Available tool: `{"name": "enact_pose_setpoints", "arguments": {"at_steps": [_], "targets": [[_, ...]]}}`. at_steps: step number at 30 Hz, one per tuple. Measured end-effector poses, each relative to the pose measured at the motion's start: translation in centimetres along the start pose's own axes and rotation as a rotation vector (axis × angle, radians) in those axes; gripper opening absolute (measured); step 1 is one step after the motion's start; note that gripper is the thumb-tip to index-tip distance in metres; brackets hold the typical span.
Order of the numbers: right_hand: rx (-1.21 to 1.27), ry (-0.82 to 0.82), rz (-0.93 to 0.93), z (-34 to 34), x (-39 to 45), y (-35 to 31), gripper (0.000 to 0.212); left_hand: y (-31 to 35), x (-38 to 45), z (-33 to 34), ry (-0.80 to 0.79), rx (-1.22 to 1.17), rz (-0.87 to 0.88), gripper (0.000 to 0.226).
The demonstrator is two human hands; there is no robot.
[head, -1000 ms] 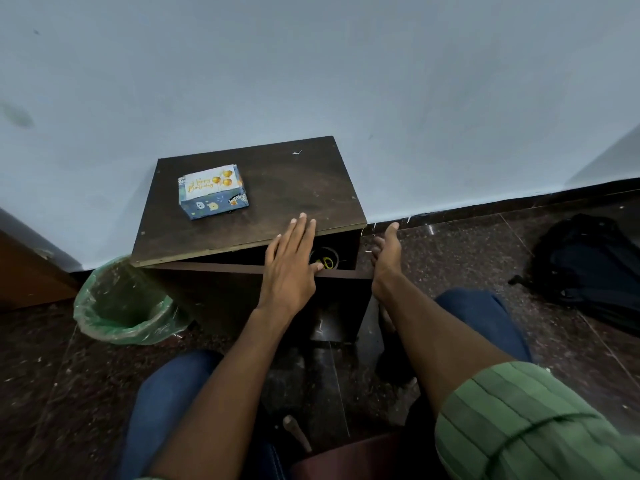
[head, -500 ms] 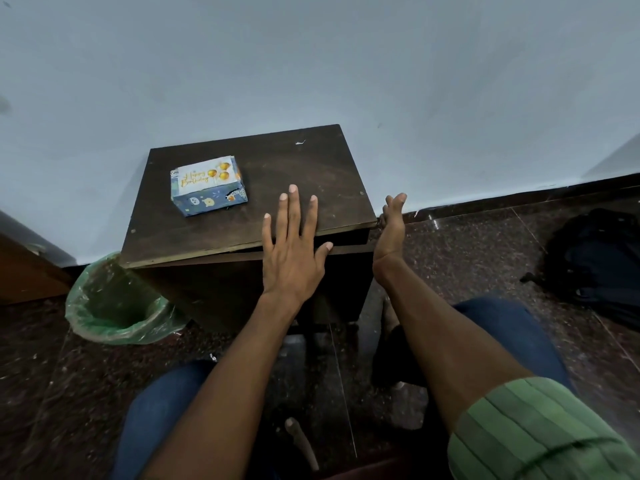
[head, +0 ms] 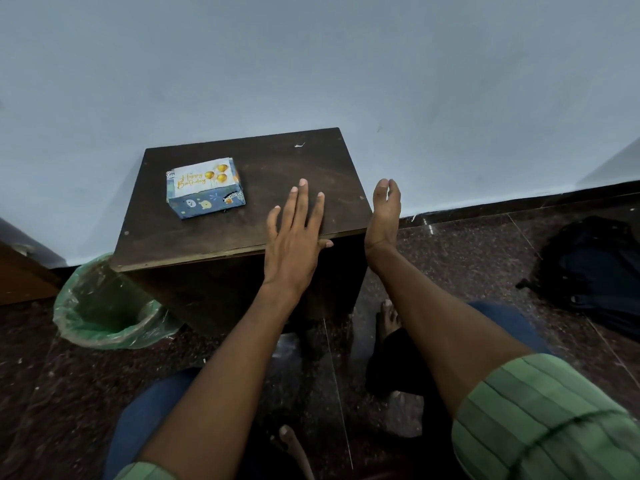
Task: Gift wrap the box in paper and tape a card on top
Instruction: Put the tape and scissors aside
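box (head: 206, 187) sits wrapped w/ card (head: 200, 177) on top, on the surface (head: 298, 168), rear-left part. left hand (head: 294, 233) lies flat w/ fingers straight, just right & nearer of the box, not touching it. right hand (head: 383, 213) hangs relaxed, holding nothing, off the box's far right past the surface edge. box long axis runs left-right; left hand is nearer, prob the one to reach.

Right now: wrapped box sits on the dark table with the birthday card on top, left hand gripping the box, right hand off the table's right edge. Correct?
Not quite. The head view shows the left hand flat and open on the table, apart from the wrapped box, not gripping it. The rest holds: card on top, right hand off the right edge.
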State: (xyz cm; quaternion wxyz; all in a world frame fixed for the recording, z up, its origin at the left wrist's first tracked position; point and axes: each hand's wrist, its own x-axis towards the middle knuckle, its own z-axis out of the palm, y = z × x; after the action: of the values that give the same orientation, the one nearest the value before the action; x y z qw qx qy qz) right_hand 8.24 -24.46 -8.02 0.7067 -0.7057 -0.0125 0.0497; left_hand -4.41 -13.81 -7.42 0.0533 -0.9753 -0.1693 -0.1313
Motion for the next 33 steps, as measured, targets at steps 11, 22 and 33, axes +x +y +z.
{"name": "enact_pose_setpoints", "arguments": {"at_steps": [11,22,33], "targets": [[-0.858,-0.04,-0.531,0.7,-0.9,-0.6,0.041,-0.9,0.1,-1.0,-0.02,-0.317,0.008,0.066],[-0.793,-0.223,-0.453,7.7,1.3,-4.4,0.018,-4.1,7.1,-3.2,0.063,-0.376,-0.14,0.025],[-0.727,-0.204,-0.291,13.3,10.5,-4.7,0.025,-8.0,19.1,0.3,-0.015,-0.641,-0.421,0.022]]}}
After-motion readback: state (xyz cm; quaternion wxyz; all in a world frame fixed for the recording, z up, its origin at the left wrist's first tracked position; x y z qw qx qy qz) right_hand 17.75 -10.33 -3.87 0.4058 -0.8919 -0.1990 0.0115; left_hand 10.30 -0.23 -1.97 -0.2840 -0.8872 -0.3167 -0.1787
